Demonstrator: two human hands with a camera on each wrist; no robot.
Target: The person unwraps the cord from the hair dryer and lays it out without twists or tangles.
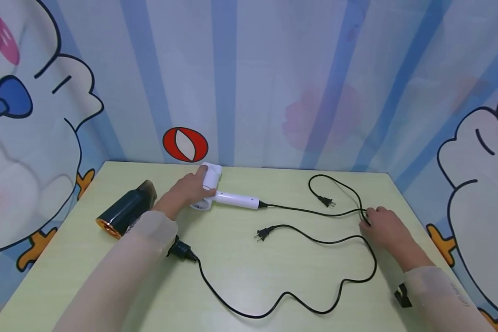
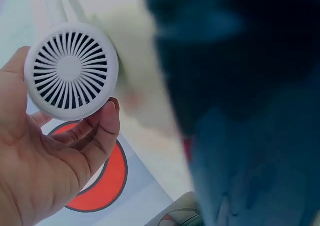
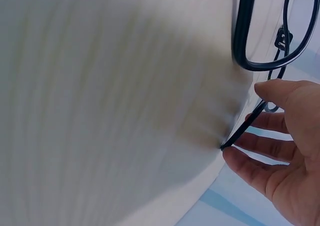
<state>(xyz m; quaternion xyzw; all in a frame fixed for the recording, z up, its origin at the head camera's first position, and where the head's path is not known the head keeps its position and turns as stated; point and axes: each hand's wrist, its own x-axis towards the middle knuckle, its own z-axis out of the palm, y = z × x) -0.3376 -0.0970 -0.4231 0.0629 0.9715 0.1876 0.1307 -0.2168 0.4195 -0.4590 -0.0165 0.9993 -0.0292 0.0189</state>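
My left hand [image 1: 187, 189] grips the head of a white hair dryer [image 1: 237, 200], which lies at the back of the table with its handle pointing right. In the left wrist view, fingers curl round its head beside the round slotted grille [image 2: 70, 68]. At the right, my right hand [image 1: 388, 230] pinches the black power cord [image 1: 307, 210] of that dryer near a crossing loop. The right wrist view shows the cord [image 3: 245, 125] between thumb and fingers. Its two-pin plug [image 1: 326, 201] lies left of the hand.
A dark hair dryer [image 1: 128, 207] lies at left, its handle partly hidden under my left forearm. Its black cord [image 1: 288, 293] winds across the table front to a plug [image 1: 264, 233] near the middle. A patterned curtain [image 1: 257, 92] stands behind the table [image 1: 232, 267].
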